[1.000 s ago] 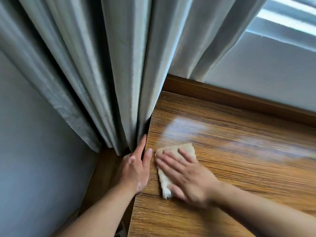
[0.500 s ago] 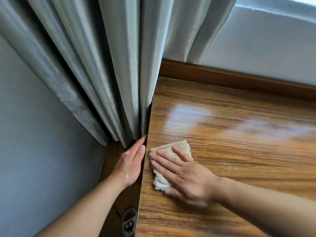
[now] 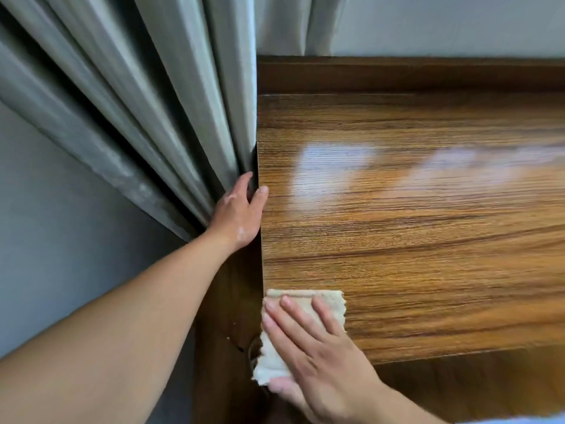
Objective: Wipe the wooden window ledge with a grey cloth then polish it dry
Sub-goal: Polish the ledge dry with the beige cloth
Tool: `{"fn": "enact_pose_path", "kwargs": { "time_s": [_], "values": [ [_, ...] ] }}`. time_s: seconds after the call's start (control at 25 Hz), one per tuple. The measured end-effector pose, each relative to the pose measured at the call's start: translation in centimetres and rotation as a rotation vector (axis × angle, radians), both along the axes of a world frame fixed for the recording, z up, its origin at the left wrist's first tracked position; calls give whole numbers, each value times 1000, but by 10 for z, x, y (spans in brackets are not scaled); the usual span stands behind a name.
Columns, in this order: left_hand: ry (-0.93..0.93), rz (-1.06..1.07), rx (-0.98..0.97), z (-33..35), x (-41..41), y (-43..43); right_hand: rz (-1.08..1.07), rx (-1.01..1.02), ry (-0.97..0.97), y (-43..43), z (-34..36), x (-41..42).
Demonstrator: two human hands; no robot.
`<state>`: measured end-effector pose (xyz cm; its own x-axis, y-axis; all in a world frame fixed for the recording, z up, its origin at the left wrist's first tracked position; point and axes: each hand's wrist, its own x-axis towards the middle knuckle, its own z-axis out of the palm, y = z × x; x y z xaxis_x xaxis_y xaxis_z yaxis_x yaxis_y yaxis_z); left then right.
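Note:
The wooden window ledge (image 3: 412,240) fills the right half of the view, glossy with pale light patches. A small pale grey-beige cloth (image 3: 330,301) lies at the ledge's near left corner, part of it hanging over the left edge. My right hand (image 3: 318,356) presses flat on the cloth, fingers spread and pointing away from me. My left hand (image 3: 240,214) is against the ledge's left edge, fingers apart, pushing the curtain folds aside.
Grey-green curtains (image 3: 159,102) hang in heavy folds at the left, reaching down beside the ledge. A grey wall (image 3: 61,240) lies at far left. A raised wooden back rail (image 3: 397,75) borders the ledge under a pale wall. Dark wooden floor (image 3: 226,316) shows below.
My right hand has slid the cloth toward me along the left edge to the near corner. The view has tilted down. My left hand stays against the curtain.

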<state>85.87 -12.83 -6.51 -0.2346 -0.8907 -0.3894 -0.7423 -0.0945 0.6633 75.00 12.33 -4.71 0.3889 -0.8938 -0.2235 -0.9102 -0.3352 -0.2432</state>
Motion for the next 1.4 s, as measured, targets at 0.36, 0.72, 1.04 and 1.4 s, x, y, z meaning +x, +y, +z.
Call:
{"fn": "enact_pose_path", "kwargs": {
  "time_s": [0.36,0.72,1.04,1.4],
  "values": [
    [-256,2,-201,-4,-30,26,-811,-36,35,-102,-22,-18],
    [-320,-33,-206,-6,-34,23,-810,-53,162,-43,-19,-127],
    [-429,-339,-588,-6,-34,14,-485,-66,-22,27,-13,46],
    [-322,-296,-546,-1,-81,0,-1675,-58,123,-13,-23,-162]
  ]
}}
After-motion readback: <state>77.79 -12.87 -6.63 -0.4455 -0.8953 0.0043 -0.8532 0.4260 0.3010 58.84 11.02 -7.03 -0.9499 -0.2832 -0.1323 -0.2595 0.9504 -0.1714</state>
